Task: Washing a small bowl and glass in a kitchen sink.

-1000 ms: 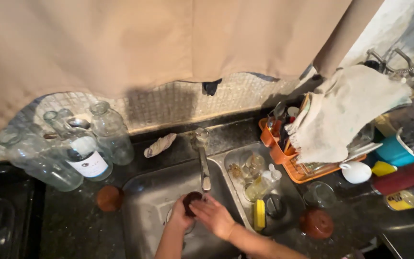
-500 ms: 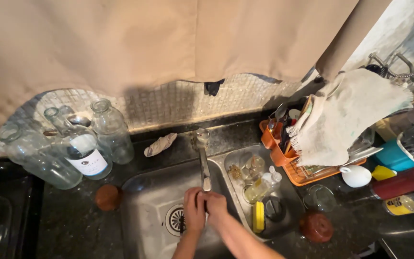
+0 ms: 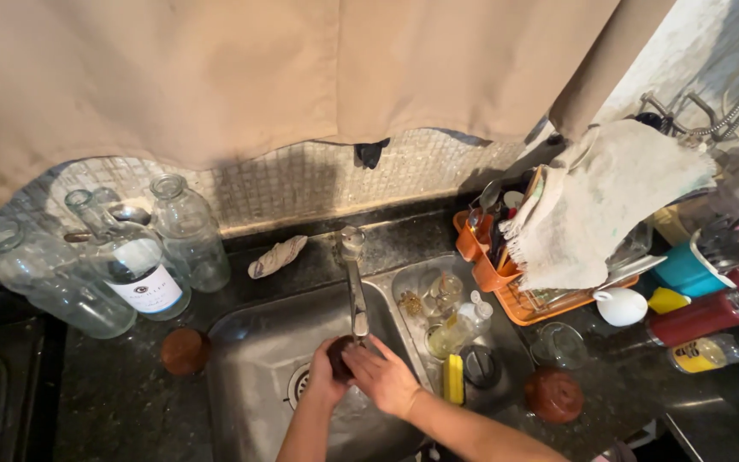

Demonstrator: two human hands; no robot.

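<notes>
Cupping a small, dark brown round bowl (image 3: pixel 339 357) under the steel tap (image 3: pixel 357 291), both hands grasp it. Left hand (image 3: pixel 325 385) sits beneath; right hand (image 3: pixel 384 381) covers its right side.

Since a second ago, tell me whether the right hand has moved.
Yes. The right hand has shifted up toward the faucet spout, closing over the dark round object beside the left hand.

The curtain (image 3: pixel 258 77) is tan. The dish rack (image 3: pixel 506 282) is orange. The sponge (image 3: pixel 453 379) is yellow. The cup (image 3: pixel 684 269) is blue. The sink (image 3: pixel 250 342) is shiny grey.
</notes>
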